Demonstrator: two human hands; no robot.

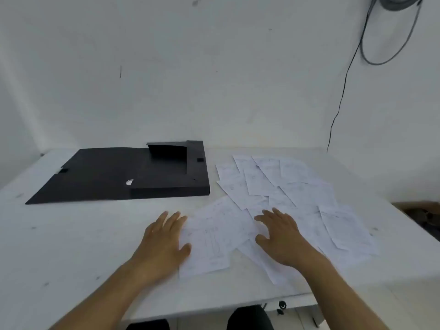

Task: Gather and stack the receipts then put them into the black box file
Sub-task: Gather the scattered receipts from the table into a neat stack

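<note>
Several white receipts (297, 194) lie scattered and overlapping over the right half of the white table (71, 246). The black box file (171, 172) sits at the back left, its lid (95, 177) folded flat open to the left. My left hand (164, 241) rests flat with fingers spread at the left edge of the nearest receipt (212, 241). My right hand (281, 236) lies flat, fingers apart, on top of the receipts in the middle of the pile. Neither hand grips a sheet.
A white wall stands right behind the table, with dark cables (352, 75) hanging down at the right. A brown object (421, 208) shows past the table's right edge. My dark-clothed knees (250, 317) are under the front edge.
</note>
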